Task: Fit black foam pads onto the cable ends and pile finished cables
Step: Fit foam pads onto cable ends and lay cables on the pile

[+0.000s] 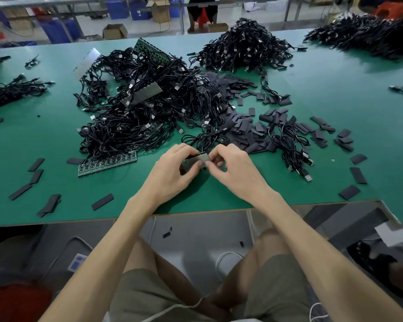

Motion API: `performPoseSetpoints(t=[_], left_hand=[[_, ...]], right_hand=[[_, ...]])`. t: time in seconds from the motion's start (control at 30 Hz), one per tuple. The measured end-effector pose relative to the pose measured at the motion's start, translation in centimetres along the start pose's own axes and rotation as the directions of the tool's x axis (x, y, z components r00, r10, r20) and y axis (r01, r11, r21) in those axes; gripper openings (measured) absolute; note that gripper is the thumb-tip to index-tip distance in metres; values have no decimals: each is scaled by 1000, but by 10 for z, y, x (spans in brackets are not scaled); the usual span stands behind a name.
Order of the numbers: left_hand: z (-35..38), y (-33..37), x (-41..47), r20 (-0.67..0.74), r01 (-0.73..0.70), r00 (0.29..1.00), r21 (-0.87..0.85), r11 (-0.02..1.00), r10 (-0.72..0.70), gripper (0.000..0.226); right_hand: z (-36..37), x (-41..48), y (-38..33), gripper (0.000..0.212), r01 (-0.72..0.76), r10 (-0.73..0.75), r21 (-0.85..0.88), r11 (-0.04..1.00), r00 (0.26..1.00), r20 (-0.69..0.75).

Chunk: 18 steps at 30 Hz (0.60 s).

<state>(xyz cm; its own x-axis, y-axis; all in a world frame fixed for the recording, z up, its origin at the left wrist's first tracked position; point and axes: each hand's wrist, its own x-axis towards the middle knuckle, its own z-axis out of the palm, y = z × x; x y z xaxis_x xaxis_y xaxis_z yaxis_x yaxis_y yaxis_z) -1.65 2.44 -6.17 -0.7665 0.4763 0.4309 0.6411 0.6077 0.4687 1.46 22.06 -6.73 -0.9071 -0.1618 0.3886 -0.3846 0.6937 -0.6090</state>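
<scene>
Your left hand [172,175] and right hand [234,170] both pinch one cable end [197,160]. Judging by the tangled cables [137,108] and loose pads [247,133], most of the work is left.

Left hand [172,169], right hand [234,169] — pinching cable end [196,161].

An electronics assembly floor, as it comes through on my feed.
A long bench topped in green matting [335,101] carries heaps of black cables [244,40], loose foam pads [240,132] and strips of green circuit boards [107,161], far more than any home or office would hold. Beyond it I make out metal bench frames [182,19], blue crates [139,8] and open cardboard boxes [115,31] on a pale floor. That far part is blurred, so it may be a stockroom end.
</scene>
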Motion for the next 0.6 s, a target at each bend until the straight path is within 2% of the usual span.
performPoseSetpoints(t=[0.2,0.33,0.6], left_hand=[[4,5,2,-3,69,998,-46,997,-69,9],[12,11,4,-17,138,990,-97,986,-140,17],[15,13,4,-37,212,975,-133,968,-219,13]], right_hand=[[3,1,4,18,-87,85,40,995,995,44],[0,2,8,28,-140,135,95,986,989,57],[0,4,11,27,-141,133,124,982,989,69]])
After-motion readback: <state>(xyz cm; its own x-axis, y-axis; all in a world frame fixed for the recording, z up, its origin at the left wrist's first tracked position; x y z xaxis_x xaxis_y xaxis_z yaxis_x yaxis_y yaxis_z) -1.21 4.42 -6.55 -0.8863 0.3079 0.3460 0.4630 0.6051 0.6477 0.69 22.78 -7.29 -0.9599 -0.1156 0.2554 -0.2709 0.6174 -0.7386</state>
